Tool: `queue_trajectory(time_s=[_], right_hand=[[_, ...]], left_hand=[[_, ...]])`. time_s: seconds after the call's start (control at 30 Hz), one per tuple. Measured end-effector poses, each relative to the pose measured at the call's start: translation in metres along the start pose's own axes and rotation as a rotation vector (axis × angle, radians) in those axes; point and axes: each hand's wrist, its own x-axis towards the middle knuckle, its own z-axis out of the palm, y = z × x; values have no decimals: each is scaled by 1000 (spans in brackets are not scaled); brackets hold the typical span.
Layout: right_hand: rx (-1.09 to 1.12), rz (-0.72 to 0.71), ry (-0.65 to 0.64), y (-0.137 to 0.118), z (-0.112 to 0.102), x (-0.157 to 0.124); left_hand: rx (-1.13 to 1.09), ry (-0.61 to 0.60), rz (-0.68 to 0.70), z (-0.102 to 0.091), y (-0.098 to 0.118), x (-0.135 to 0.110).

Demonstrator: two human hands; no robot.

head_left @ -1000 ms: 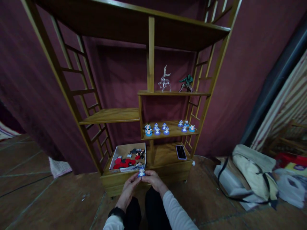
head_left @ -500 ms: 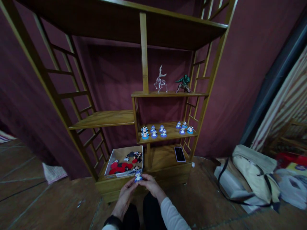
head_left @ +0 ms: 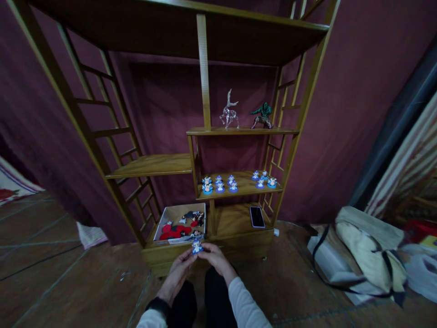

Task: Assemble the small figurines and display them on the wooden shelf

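Observation:
Between my two hands is a small purple-and-white figurine (head_left: 196, 246), upright on its base in front of the shelf unit. My left hand (head_left: 180, 268) pinches it from the left, and my right hand (head_left: 215, 258) grips its right side. Just beyond them, an open cardboard box (head_left: 158, 233) holds several red and black figurines (head_left: 175, 231). Several similar purple figurines (head_left: 233, 186) and blue-based figurines (head_left: 207, 188) stand in groups at the left and right of the small middle shelf (head_left: 246, 182).
A phone (head_left: 257, 217) lies on the bottom shelf at right. Above, a clear deer figurine (head_left: 229, 111) and a dark green figure (head_left: 262, 115) stand on a higher shelf (head_left: 242, 131). Bags (head_left: 363, 243) lie on the floor to the right.
The view has shifted slightly. Both hands still hold the figurine, in nearly the same place before the box.

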Motion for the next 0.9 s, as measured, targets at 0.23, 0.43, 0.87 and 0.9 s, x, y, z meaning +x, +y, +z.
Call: queue_trajectory(time_s=[0.23,0.43,0.87,0.9], right_hand=[[-38,18,-11,7,6,-1],[-85,38,39,15,12,7],[-60,57,59,18,0,13],[-67,48,64,17,0,13]], left_hand=[[83,-26,44,-7,4,-12],[95,5,36,-12,1,-8],[60,33,44,-5,-8,6],[53,37,43,-5,-9,7]])
